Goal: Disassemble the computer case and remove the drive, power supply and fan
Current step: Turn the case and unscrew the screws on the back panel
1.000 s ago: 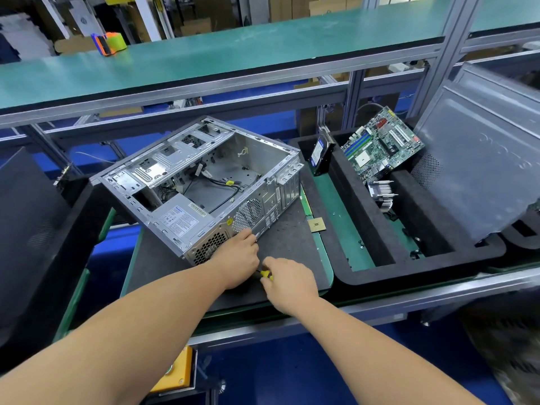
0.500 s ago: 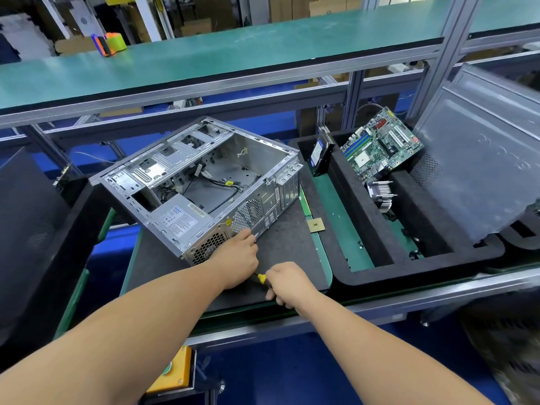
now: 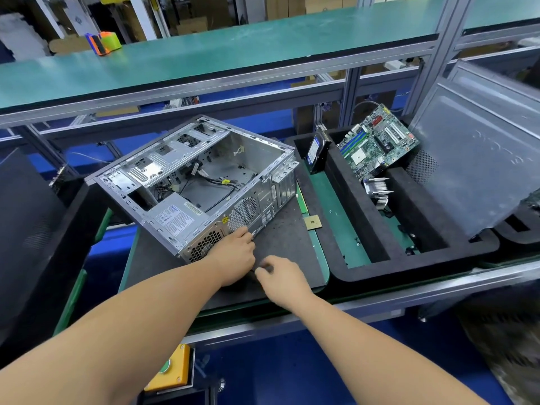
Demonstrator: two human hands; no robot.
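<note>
The open computer case [image 3: 204, 159] lies on its side on a dark mat [image 3: 280, 229], rear panel toward me. Its power supply [image 3: 175, 220] sits in the near corner, beside the round fan grille [image 3: 244, 210]. My left hand [image 3: 233, 255] rests against the bottom of the rear panel, fingertips just under the grille. My right hand [image 3: 282, 274] is close beside it, blurred, curled around a screwdriver whose dark shaft [image 3: 253, 271] points toward my left hand. A hard drive [image 3: 317, 150] stands on edge in the foam tray.
The black foam tray [image 3: 409, 270] on the right holds a motherboard [image 3: 377, 141] and a heatsink [image 3: 378, 190]. A grey side panel [image 3: 479, 159] leans at the far right. A small CPU chip [image 3: 312, 223] lies by the mat. A yellow button box [image 3: 172, 372] hangs below the bench.
My right hand has turned and shifted slightly toward my left hand, and the screwdriver's yellow handle is now hidden in it. My left hand and the case have stayed put.
</note>
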